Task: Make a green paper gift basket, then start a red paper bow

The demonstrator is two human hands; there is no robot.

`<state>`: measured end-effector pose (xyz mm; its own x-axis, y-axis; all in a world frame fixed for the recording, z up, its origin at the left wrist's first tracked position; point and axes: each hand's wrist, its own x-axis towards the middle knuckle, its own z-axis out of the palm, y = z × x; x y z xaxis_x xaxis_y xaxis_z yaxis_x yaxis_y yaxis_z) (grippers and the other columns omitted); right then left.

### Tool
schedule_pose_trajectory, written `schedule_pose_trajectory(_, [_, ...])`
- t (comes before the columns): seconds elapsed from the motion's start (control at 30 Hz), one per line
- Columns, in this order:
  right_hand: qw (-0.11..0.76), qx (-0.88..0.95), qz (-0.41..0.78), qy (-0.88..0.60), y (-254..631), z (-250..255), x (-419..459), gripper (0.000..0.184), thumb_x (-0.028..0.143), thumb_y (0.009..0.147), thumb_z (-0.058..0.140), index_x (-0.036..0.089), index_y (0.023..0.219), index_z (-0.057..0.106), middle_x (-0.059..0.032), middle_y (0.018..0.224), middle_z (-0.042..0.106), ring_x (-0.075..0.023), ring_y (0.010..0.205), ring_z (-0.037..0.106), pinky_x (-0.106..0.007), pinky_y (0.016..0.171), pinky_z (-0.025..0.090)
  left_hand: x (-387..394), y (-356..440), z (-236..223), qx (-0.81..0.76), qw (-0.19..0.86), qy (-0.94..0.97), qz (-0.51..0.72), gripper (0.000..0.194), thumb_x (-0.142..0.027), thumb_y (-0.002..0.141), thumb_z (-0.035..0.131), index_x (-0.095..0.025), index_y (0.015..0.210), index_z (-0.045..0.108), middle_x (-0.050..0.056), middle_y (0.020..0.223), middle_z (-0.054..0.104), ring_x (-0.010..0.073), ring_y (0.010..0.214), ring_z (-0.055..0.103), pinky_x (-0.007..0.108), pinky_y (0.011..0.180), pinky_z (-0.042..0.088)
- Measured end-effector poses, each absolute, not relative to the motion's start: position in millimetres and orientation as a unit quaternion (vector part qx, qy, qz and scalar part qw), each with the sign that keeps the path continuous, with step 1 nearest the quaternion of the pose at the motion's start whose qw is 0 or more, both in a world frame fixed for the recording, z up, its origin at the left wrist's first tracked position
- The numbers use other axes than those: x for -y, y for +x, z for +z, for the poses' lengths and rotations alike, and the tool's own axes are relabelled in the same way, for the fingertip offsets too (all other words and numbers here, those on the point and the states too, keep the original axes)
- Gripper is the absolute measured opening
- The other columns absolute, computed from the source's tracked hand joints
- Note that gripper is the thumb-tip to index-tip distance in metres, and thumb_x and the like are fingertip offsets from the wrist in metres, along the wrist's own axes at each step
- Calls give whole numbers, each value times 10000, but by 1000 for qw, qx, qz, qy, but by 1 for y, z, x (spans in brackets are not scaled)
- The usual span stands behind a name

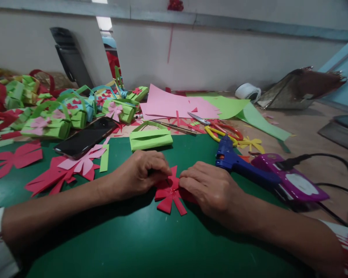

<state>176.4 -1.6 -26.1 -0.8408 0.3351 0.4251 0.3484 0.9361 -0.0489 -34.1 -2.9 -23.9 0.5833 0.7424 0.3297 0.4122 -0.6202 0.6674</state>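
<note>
A red paper flower [171, 193] lies on the green mat [127, 247], its petals spread and a glossy spot at its centre. My left hand [142, 172] pinches the flower's left upper petal between thumb and fingers. On the opposite side, my right hand [211, 187] has its fingers closed on the right petals, which it partly covers. Just beyond my left hand sits a small light-green paper bag [150, 139] with a handle. A blue glue gun [243, 162] rests to the right, past my right hand.
Red and pink flower cut-outs [81, 160] lie at left beside a black phone [87, 137]. Finished paper bags [49, 125] crowd the back left. Pink paper sheets [179, 103], scissors [224, 131] and a pen [174, 126] lie behind. A purple power box [290, 179] with cables stands at right.
</note>
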Motion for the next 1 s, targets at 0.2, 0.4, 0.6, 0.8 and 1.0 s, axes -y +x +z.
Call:
schedule_pose_trajectory(0.2, [218, 960, -35, -173, 178, -25, 3, 294, 72, 886, 363, 93, 774, 634, -91, 726, 623, -160, 668, 495, -290, 619, 384, 4, -37, -29, -329, 247, 871, 269, 139, -129, 839, 547, -140, 804, 681, 28, 785, 639, 89, 708, 569, 174, 641, 422])
schedule_pose_trajectory(0.4, [203, 962, -11, -181, 179, -26, 3, 306, 81, 897, 342, 106, 780, 623, -85, 743, 619, -151, 679, 496, -285, 646, 391, 3, -36, -29, -318, 254, 879, 247, 180, -146, 848, 536, -164, 810, 711, 17, 766, 619, 83, 700, 552, 164, 626, 399])
schedule_pose_trajectory(0.6, [207, 960, 6, -186, 178, -26, 3, 330, 77, 901, 320, 102, 758, 616, -91, 750, 621, -153, 705, 514, -288, 670, 410, 3, -37, -29, -304, 252, 885, 248, 227, -86, 840, 520, -180, 870, 724, 12, 764, 601, 76, 705, 540, 162, 631, 383])
schedule_pose_trajectory(0.8, [211, 959, 9, -188, 177, -25, 5, 260, 78, 883, 402, 84, 739, 618, -94, 743, 625, -156, 707, 523, -285, 668, 422, 2, -37, -32, -307, 245, 890, 234, 263, -93, 859, 488, -216, 896, 718, 5, 788, 597, 82, 727, 536, 176, 636, 377])
schedule_pose_trajectory(1.0, [212, 958, 12, -191, 178, -25, 5, 318, 87, 904, 339, 104, 719, 597, -92, 738, 621, -150, 695, 514, -278, 661, 425, 2, -38, -34, -307, 238, 895, 221, 264, -129, 875, 473, -230, 893, 715, 6, 804, 595, 86, 728, 526, 183, 641, 377])
